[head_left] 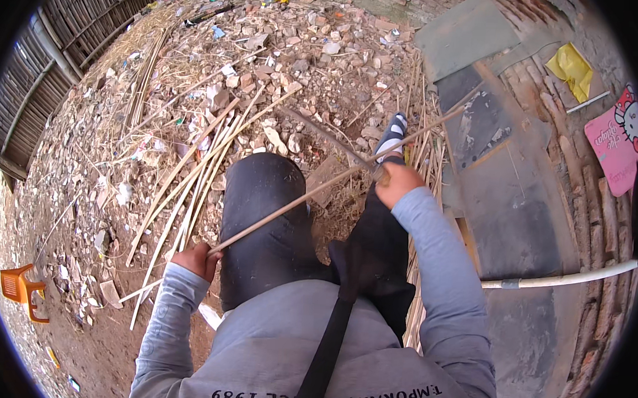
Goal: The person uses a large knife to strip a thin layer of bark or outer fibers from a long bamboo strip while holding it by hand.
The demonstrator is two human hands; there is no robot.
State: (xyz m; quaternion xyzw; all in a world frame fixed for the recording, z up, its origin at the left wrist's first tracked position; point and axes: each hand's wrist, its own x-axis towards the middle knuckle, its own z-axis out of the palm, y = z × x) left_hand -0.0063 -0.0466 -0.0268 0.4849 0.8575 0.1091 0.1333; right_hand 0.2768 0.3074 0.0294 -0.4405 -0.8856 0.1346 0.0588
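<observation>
Stick (290,208), long, thin and pale brown, is what I have slanting across my lap, its near end by my left side and its line running up past my right knuckles toward the dark sheets (520,240) on the right. My left grip (197,260) is closed around it near that lower end, beside my bent knee (266,186). My right grip (397,181) is clenched about the butt of a long dark blade (325,133), which crosses the stick just beside my knuckles; whether those fingers also press on the wood, I cannot tell. I judge the stick light enough for one hand, stiff over a short stretch but springy along its full length, so the far part probably wags if I hold it only at the end. Its surface looks dry and fairly smooth, likely not slippery, though a split edge could leave splinters in my palm. A firm hold near the lower end seems best, well apart from the blade, with my thigh as a rest beneath. Pale strips (184,197) lie on the stony ground (126,222) to my left; slimmer, they look bendier and easier to snap.
</observation>
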